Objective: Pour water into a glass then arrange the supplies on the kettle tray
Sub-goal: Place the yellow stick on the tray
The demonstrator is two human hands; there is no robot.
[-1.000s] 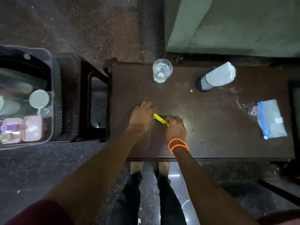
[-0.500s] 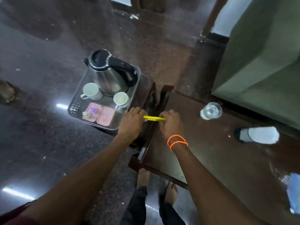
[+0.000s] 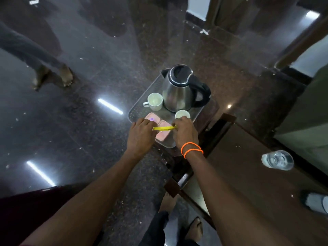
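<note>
Since the earlier frames both hands have travelled from the dark wooden bench (image 3: 257, 178) across to the kettle tray (image 3: 136, 110), and the view has swung left with them; the yellow sachet (image 3: 164, 128) comes along stretched between them. Left hand (image 3: 141, 134): grip pinched on the sachet's left end. Right hand (image 3: 185, 131): grip pinched on its right end; two orange bands (image 3: 191, 150) at the wrist. The sachet is held level just above the near part of the tray, over the pink containers. Tray contents: one steel kettle (image 3: 179, 89) with black handle at the far side; two white cups, one (image 3: 154, 101) left of the kettle, one (image 3: 182, 114) in front of it and next to the right knuckles; two pink containers (image 3: 164, 129) side by side at the near edge, partly covered by the hands. Bench, right of the tray: one glass of water (image 3: 277, 160); one bottle (image 3: 316, 203) lying at the frame's right edge, cut off. Floor (image 3: 79, 121): dark polished stone, speckled, reflecting strip lights. The wearer's two bare feet show below; a second person's two bare feet (image 3: 53, 77) stand at far left.
</note>
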